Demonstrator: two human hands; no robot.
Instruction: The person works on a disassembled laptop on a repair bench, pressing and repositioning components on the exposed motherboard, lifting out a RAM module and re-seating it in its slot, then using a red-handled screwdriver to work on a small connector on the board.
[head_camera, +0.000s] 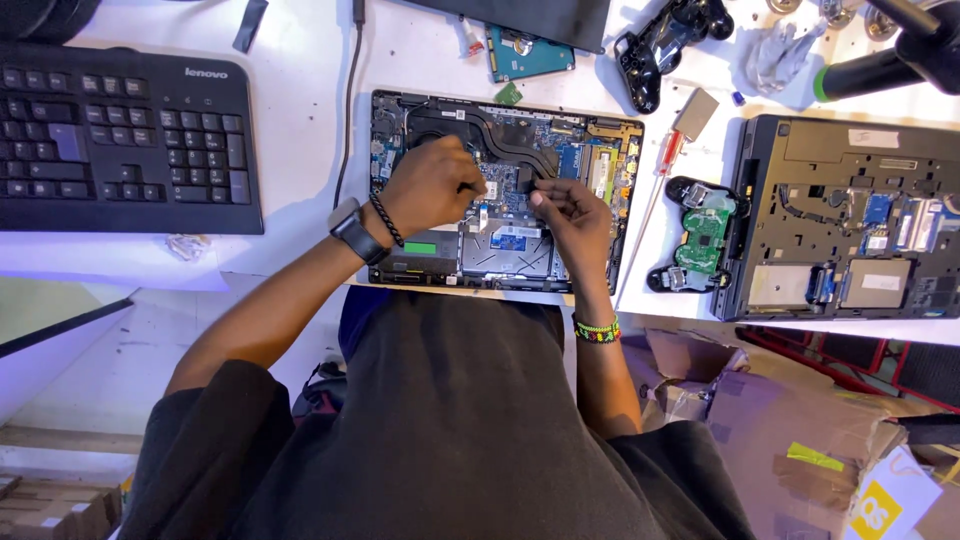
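Hands meet over the open laptop (600, 135), which lies bottom-up on the white table (300, 70) with its board bare. Our left hand (432, 182) is curled with fingertips pinched down near the black fan and copper heat pipe; our right hand (572, 212) is pinched too, at the middle of the board. Each seems closed on some small part or cable, but the fingers hide it and we cannot tell what.

For work this fine we judge it best to rest the wrists on the case edge, pull straight and gently, and keep clear of the thin ribbon.

The board is blue, dense with matte chips; the pipe is flat and dull. A red screwdriver (668, 152) lies just right of the laptop, beside a green controller board (703, 235) in its black shell.
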